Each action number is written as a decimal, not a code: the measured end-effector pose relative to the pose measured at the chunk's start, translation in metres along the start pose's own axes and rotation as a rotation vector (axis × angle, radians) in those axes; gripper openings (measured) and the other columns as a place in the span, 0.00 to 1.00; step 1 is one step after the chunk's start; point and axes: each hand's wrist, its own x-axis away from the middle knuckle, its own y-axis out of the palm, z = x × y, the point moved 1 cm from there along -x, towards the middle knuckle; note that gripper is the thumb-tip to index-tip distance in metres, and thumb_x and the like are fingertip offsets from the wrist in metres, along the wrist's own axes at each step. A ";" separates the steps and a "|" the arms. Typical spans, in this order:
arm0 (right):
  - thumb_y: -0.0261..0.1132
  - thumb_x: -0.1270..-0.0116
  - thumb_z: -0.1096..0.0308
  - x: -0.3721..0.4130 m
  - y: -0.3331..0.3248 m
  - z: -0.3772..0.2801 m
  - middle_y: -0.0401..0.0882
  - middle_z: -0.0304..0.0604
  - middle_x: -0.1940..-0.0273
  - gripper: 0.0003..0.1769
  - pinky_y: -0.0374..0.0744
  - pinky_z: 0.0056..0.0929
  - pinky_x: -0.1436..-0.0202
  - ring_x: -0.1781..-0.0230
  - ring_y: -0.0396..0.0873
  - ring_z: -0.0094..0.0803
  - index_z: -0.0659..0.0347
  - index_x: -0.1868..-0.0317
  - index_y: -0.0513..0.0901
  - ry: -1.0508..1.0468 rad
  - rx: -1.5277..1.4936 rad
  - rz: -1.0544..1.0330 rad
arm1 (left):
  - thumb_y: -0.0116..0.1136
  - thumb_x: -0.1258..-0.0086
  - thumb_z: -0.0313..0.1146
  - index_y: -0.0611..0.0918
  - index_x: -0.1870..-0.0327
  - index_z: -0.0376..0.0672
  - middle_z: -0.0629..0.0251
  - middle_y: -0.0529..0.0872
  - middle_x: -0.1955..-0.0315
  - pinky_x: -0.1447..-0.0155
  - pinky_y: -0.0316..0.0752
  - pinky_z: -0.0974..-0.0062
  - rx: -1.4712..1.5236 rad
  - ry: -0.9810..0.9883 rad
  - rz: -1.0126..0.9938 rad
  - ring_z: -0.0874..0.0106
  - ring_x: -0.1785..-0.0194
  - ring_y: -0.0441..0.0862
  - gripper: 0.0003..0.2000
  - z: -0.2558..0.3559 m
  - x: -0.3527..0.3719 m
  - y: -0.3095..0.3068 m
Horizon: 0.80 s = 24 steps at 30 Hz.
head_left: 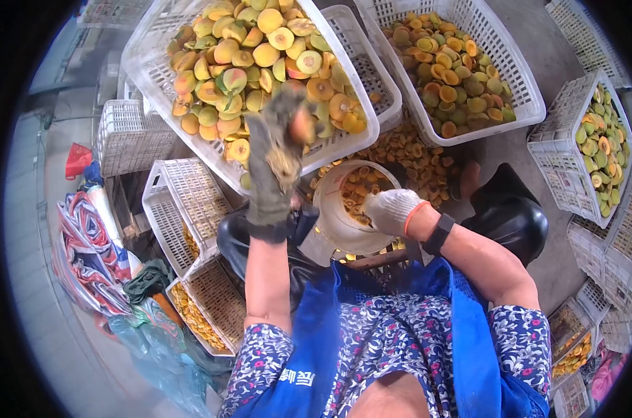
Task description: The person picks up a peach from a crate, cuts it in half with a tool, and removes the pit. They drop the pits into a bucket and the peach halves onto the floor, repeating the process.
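My left hand (270, 177), in a dark, soiled glove, reaches up over the near edge of a white crate (368, 115) heaped with halved peaches (239, 63). Its fingers are blurred by motion, but they are closed on a reddish-yellow peach (302, 127). My right hand (391, 210), in a pale knitted glove with an orange cuff, is at the right side of a white bucket (340, 237). Its fingers are curled; whatever they hold is hidden. Inside the bucket lie orange peach pieces (361, 188).
Another white crate (473, 132) of peach halves stands at the back right. Peach pieces (420, 164) cover the floor behind the bucket. Stacked crates (190, 202) stand on the left; a slatted crate (560, 150) of greenish fruit is at right. Plastic sheeting (93, 244) lies far left.
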 end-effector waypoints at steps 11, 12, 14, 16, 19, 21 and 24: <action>0.58 0.39 0.64 -0.013 -0.034 0.009 0.81 0.57 0.72 0.14 0.80 0.46 0.68 0.69 0.81 0.53 0.66 0.60 0.79 0.081 -0.140 0.173 | 0.56 0.32 0.44 0.76 0.50 0.41 0.54 0.83 0.57 0.53 0.76 0.59 -1.697 0.249 0.153 0.51 0.55 0.81 0.18 -0.064 -0.072 -0.008; 0.58 0.39 0.64 -0.018 -0.039 0.011 0.81 0.57 0.72 0.14 0.80 0.46 0.68 0.69 0.81 0.53 0.66 0.60 0.79 0.079 -0.136 0.176 | 0.58 0.33 0.42 0.76 0.50 0.41 0.54 0.83 0.56 0.52 0.76 0.60 -1.596 0.354 0.186 0.52 0.55 0.81 0.17 -0.069 -0.064 -0.006; 0.58 0.37 0.62 -0.025 -0.049 0.017 0.79 0.60 0.71 0.15 0.79 0.48 0.65 0.67 0.79 0.57 0.65 0.57 0.77 0.025 -0.245 0.346 | 0.59 0.34 0.40 0.76 0.50 0.41 0.55 0.83 0.56 0.51 0.76 0.61 -1.486 0.460 0.216 0.53 0.54 0.81 0.17 -0.077 -0.058 -0.008; 0.57 0.37 0.64 -0.028 -0.055 0.019 0.79 0.57 0.70 0.12 0.79 0.45 0.65 0.67 0.80 0.54 0.65 0.60 0.78 -0.006 -0.164 0.419 | 0.61 0.35 0.39 0.77 0.49 0.40 0.53 0.83 0.54 0.49 0.75 0.64 -1.354 0.475 0.174 0.54 0.53 0.82 0.17 -0.080 -0.055 -0.009; 0.57 0.38 0.72 -0.030 -0.065 0.015 0.78 0.50 0.68 0.05 0.79 0.39 0.67 0.68 0.80 0.45 0.63 0.67 0.79 -0.115 0.012 0.647 | 0.61 0.33 0.37 0.77 0.48 0.39 0.57 0.84 0.56 0.51 0.76 0.69 -1.164 0.440 0.153 0.63 0.55 0.83 0.16 -0.070 -0.049 -0.009; 0.57 0.39 0.72 -0.034 -0.065 0.013 0.78 0.50 0.67 0.05 0.79 0.39 0.67 0.68 0.79 0.44 0.63 0.68 0.79 -0.134 0.026 0.670 | 0.61 0.33 0.35 0.77 0.47 0.38 0.59 0.83 0.57 0.53 0.77 0.72 -0.855 0.225 0.114 0.68 0.56 0.82 0.16 -0.062 -0.038 -0.010; 0.58 0.40 0.72 -0.044 -0.062 0.006 0.78 0.51 0.68 0.05 0.78 0.38 0.67 0.68 0.79 0.43 0.64 0.68 0.79 -0.176 0.154 0.686 | 0.58 0.31 0.29 0.76 0.44 0.35 0.64 0.82 0.56 0.56 0.79 0.78 -0.452 0.003 0.022 0.78 0.56 0.80 0.16 -0.038 -0.008 0.001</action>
